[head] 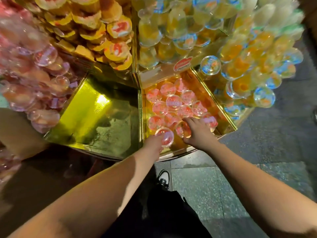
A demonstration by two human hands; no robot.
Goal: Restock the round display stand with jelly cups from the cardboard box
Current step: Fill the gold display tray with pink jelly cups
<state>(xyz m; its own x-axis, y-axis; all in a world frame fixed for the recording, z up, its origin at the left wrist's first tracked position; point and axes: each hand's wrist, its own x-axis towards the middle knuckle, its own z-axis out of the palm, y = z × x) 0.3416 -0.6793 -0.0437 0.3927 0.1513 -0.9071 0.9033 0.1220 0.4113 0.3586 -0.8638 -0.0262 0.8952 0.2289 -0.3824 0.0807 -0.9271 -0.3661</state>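
Note:
The round display stand has shiny gold wedge compartments. The wedge in front of me holds several pink jelly cups lying lid-up. My left hand grips one pink jelly cup at the wedge's near edge. My right hand reaches into the same wedge, its fingers curled round another pink cup. The wedge to the left shows only its bare gold floor. No cardboard box is visible.
Heaps of cups fill the upper tiers: pink at left, orange-lidded at top centre, yellow and blue-lidded at right. A gold divider separates the two lower wedges. Grey speckled floor tiles and my shoe lie below.

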